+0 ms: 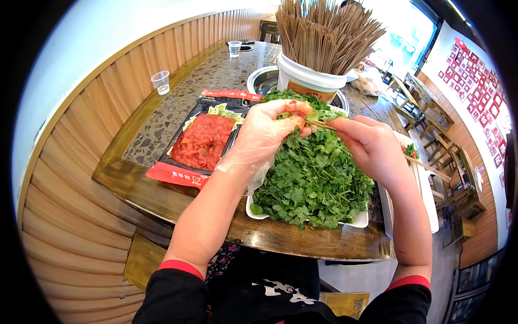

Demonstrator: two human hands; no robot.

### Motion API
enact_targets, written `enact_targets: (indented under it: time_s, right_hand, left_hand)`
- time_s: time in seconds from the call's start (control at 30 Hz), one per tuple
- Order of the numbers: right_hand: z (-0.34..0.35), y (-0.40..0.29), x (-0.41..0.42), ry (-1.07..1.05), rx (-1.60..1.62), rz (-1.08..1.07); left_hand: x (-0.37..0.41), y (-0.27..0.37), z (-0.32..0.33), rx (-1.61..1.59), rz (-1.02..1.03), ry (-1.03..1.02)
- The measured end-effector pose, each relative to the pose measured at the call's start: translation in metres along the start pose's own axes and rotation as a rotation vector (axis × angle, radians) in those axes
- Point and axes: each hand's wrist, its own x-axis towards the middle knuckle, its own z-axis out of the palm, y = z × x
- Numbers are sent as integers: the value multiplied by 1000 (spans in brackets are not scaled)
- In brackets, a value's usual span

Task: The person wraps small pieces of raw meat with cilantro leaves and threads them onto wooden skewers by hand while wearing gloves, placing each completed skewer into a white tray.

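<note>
Above a heap of cilantro point(311, 182), my left hand point(271, 125) wears a clear plastic glove smeared with red. Its fingers pinch a small bit of red meat and green stem point(301, 118), mostly hidden by the fingertips. From the right, my right hand point(366, 139), bare, grips a thin bamboo skewer point(322, 124) whose far end runs into the left fingers. The cilantro fills a white tray point(255, 214) at the table's front edge. Left of it lies an opened black-and-red package of red marinated meat point(202, 139), bearing writing.
Behind the cilantro, a white bucket point(309, 79) packed with bamboo skewers point(327, 38) stands over a round metal pot recess point(259, 79). Plastic cups point(161, 83) stand at left. On the right, a white tray point(427, 202) holds filled skewers point(411, 151). A plastic bag point(367, 81) lies behind.
</note>
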Motion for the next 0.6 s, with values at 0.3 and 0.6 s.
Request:
enact_targets:
  time_s: [0.3,0.6]
  right_hand:
    - [-1,-21,6,-13,-42,-10]
    - [6,-30,11,-14,-32,-23]
  left_hand:
    - [3,-2,-2,-50,11,97]
    - [3,-10,2,-91,62,180]
